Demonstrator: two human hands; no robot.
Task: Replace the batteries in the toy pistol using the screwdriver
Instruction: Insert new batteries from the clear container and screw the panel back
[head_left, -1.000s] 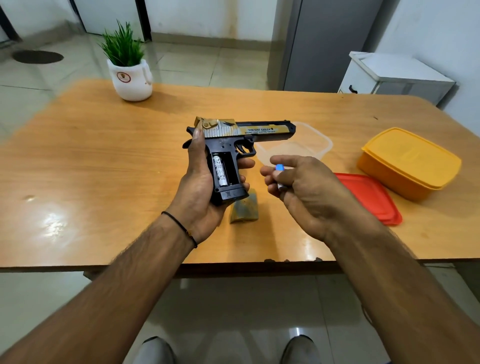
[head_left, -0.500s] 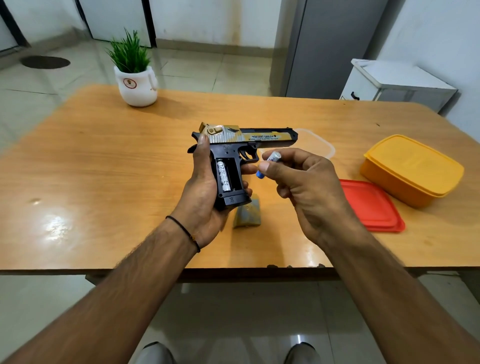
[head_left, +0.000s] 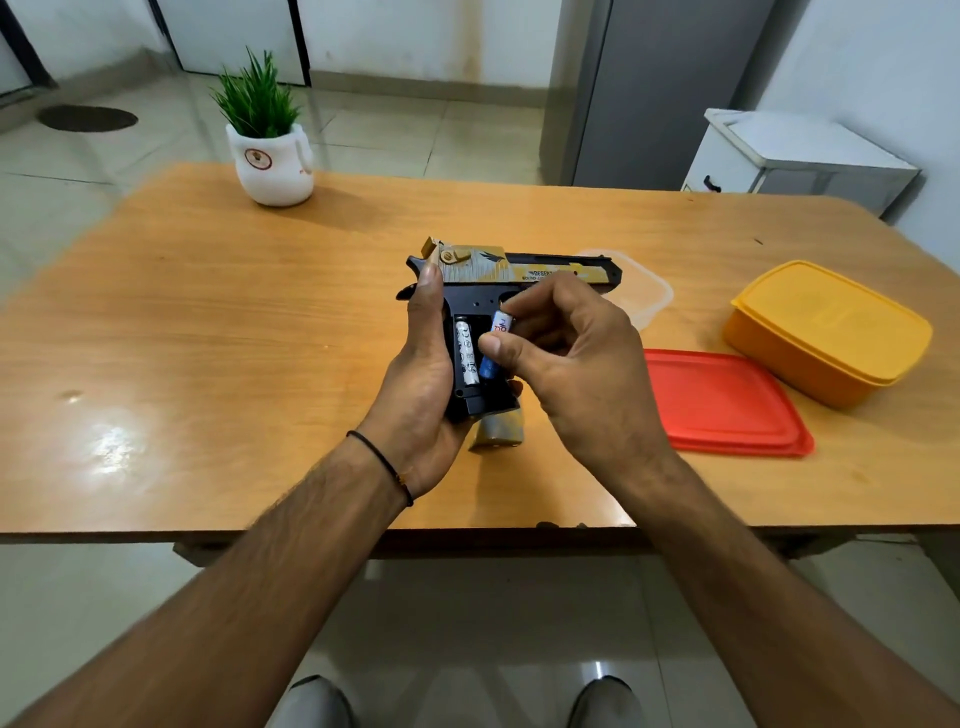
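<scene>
My left hand (head_left: 423, 384) grips the black and gold toy pistol (head_left: 498, 270) by its grip, barrel pointing right, above the table. The grip's battery bay is uncovered. One silver battery (head_left: 466, 353) lies in the left slot. My right hand (head_left: 571, 358) pinches a blue and white battery (head_left: 493, 348) between thumb and fingers, its lower end at the right slot beside the silver one. A grey-gold cover piece (head_left: 498, 431) lies on the table under the pistol. No screwdriver is in view.
The wooden table (head_left: 208, 338) carries a clear plastic tub (head_left: 644, 291) behind the pistol, a red lid (head_left: 722, 400) and a yellow lidded box (head_left: 826, 332) at the right. A potted plant (head_left: 267, 135) stands at the far left. The table's front edge is near my forearms.
My right hand has moved left to the pistol's grip and turned the blue and white battery upright, bringing it down to the open bay. My left hand holds the pistol as before.
</scene>
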